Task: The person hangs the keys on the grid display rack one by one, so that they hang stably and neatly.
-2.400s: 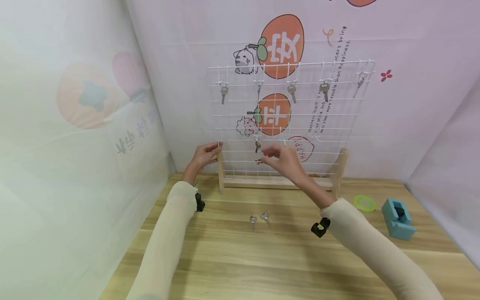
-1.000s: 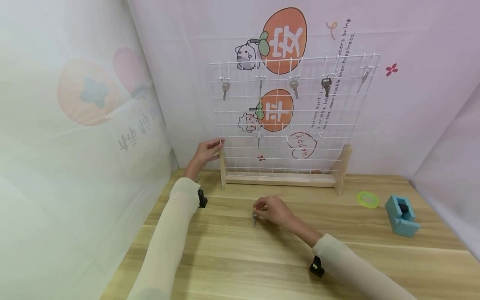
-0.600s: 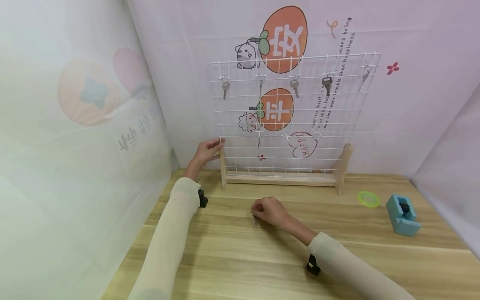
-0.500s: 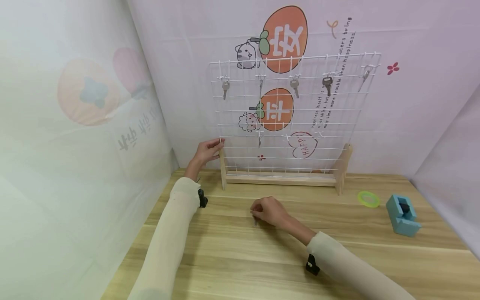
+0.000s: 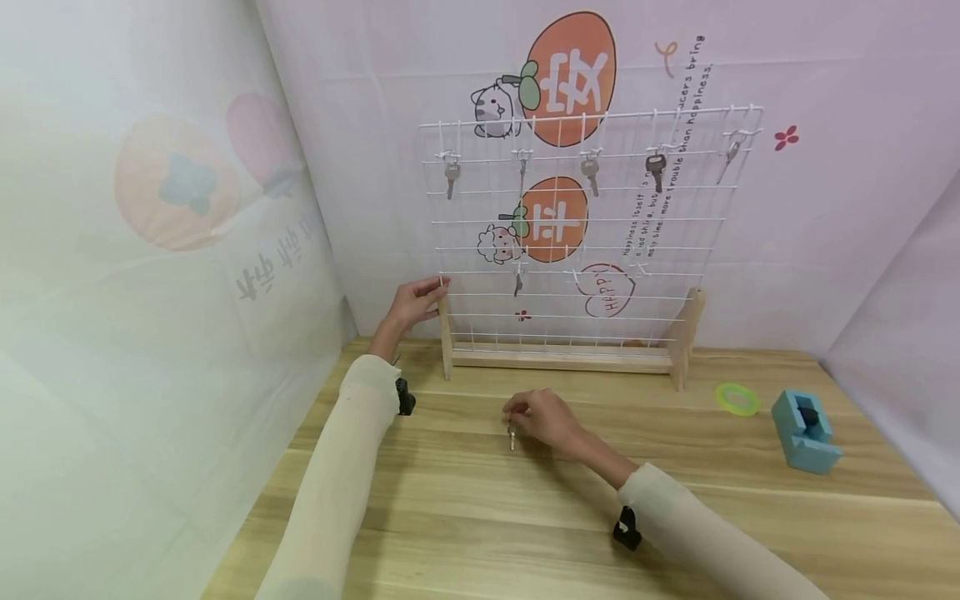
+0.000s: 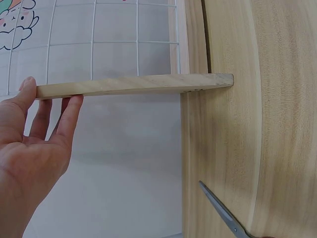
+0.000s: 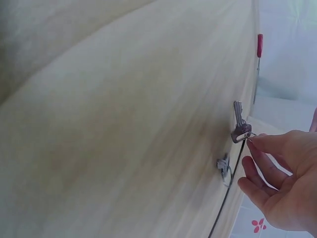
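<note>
My left hand (image 6: pixel 42 134) grips the top of the wooden side upright (image 6: pixel 133 85) of a white wire-grid rack, thumb on one side and fingers on the other. Low over the table, my right hand (image 5: pixel 546 418) pinches a small key (image 7: pixel 241 130) by its ring between thumb and fingertip, its blade pointing away from the hand. A second key (image 7: pixel 224 166) with a ring lies on the wood close by; the hand hides it in the head view. Several keys, such as the leftmost key (image 5: pixel 452 177), hang along the grid's upper hooks. One key (image 5: pixel 518 283) hangs lower.
Bare white hooks, among them a right-hand hook (image 5: pixel 641 270), stand in the lower row. At the right lie a yellow-green ring (image 5: pixel 738 399) and a light-blue tape dispenser (image 5: pixel 806 442). Scissors (image 6: pixel 222 210) lie left of the rack.
My right hand has come down from the grid beside the lower hanging key to the keys on the table and taken one. Lately it has risen slightly. My left hand stays on the upright.
</note>
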Demonstrator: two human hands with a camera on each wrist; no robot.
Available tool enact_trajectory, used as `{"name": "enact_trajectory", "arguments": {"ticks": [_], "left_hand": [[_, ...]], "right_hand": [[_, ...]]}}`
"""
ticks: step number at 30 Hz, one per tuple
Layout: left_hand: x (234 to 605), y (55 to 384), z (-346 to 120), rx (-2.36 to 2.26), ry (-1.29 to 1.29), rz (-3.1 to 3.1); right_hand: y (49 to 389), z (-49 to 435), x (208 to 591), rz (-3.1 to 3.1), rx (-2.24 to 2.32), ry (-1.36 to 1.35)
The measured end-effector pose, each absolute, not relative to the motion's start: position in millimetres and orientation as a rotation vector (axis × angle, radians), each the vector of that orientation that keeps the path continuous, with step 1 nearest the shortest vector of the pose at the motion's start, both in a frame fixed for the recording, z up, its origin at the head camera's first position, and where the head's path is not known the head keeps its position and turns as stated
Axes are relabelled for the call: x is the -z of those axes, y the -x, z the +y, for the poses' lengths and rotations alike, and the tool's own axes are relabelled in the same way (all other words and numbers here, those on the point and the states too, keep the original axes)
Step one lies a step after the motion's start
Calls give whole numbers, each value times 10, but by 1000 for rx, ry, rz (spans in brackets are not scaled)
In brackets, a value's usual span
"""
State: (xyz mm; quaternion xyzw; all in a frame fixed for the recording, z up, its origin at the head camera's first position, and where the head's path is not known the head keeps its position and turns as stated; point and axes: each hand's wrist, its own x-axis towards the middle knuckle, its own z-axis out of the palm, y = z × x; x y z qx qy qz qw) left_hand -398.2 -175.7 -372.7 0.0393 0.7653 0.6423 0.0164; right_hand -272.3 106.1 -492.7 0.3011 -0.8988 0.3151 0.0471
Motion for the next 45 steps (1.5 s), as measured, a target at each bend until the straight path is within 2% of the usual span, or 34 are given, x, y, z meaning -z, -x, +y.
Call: {"name": "enact_trajectory", "arguments": {"ticks": [28,45], "left_hand": [[3721,3956,-1765,-1977,-138,2384],[3735,3969,-1767,-1974,-117,2391]], "right_hand": [[2767,1301,4730,-2702,-1082,-840],[2886,1414,4551,-2640,-978,-877]]}}
